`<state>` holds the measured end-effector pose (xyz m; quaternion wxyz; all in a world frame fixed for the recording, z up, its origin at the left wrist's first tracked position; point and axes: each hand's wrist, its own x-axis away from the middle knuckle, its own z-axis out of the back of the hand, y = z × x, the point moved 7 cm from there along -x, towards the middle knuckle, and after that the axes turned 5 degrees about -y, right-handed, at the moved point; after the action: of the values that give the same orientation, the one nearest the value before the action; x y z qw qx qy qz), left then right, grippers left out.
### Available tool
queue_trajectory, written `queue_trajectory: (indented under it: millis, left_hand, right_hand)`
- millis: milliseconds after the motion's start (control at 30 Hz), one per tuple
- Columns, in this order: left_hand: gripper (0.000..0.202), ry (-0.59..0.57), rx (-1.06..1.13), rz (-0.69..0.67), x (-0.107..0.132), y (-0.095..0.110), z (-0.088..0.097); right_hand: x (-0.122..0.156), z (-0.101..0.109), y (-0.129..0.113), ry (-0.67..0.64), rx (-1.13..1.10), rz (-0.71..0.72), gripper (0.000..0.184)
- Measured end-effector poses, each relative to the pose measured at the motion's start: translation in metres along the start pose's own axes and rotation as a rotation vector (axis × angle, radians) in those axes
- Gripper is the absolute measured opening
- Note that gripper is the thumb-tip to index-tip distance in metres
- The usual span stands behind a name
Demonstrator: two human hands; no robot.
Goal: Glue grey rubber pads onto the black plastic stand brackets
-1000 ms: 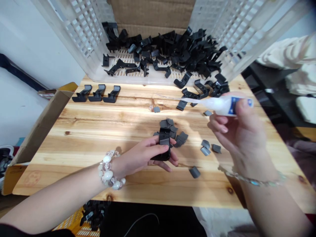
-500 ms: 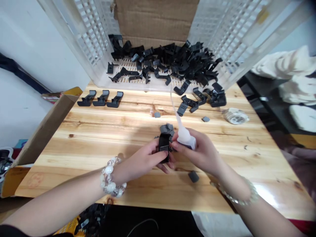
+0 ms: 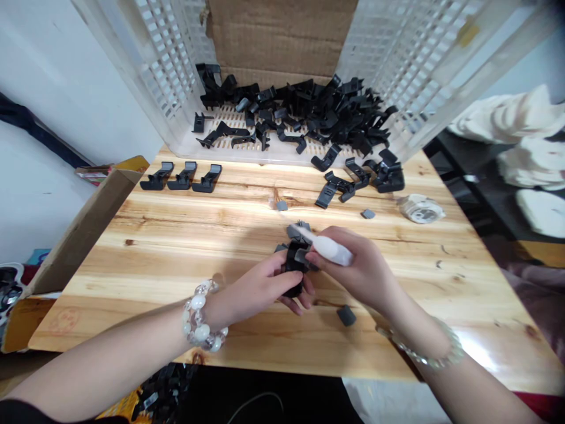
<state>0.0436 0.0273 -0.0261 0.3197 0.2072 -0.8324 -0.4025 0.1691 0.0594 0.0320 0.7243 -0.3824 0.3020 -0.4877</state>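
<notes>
Because the left hand [image 3: 260, 282] wraps its lower part, only the upper part of the black piece [image 3: 292, 254] can be made out, held just above the wooden table [image 3: 168, 253] near its middle; the underside is hidden. A small grey pad [image 3: 302, 255] lies over its upper face, with one edge at the right fingertips, and whether it is stuck down cannot be told. The left hand is partly closed, its thumb pressed across the black piece and its fingers curled beneath. The right hand [image 3: 366, 274] comes in from the other side, thumb and forefinger nearly together at the pad, while its palm and remaining fingers grip a white bottle [image 3: 333, 251] whose lower end they conceal; the thin nozzle points away and blurs at its tip. The black piece looks dark and smooth, with a bent profile. Behind it lies a heap of grey pads [image 3: 300, 231], partly covered by the hands. Further off, three black parts [image 3: 182, 178] stand in a row, and a white crate [image 3: 176, 138], cut off by the top edge, holds a tangled pile of more.
</notes>
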Motion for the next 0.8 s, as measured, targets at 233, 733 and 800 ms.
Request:
queue_trajectory:
  millis: [233, 733, 800]
  left_hand:
    - [0.019, -0.039, 0.008, 0.017, 0.0, -0.003, -0.003]
    - [0.015, -0.055, 0.015, 0.022, 0.0, -0.002, -0.005]
    - [0.015, -0.062, 0.01, 0.019, 0.0, -0.002, -0.005]
  right_hand:
    - [0.001, -0.004, 0.013, -0.031, -0.045, -0.099, 0.01]
    - [0.0, -0.008, 0.007, -0.009, 0.026, -0.092, 0.007]
    - [0.0, -0.008, 0.007, 0.006, 0.034, -0.094, 0.008]
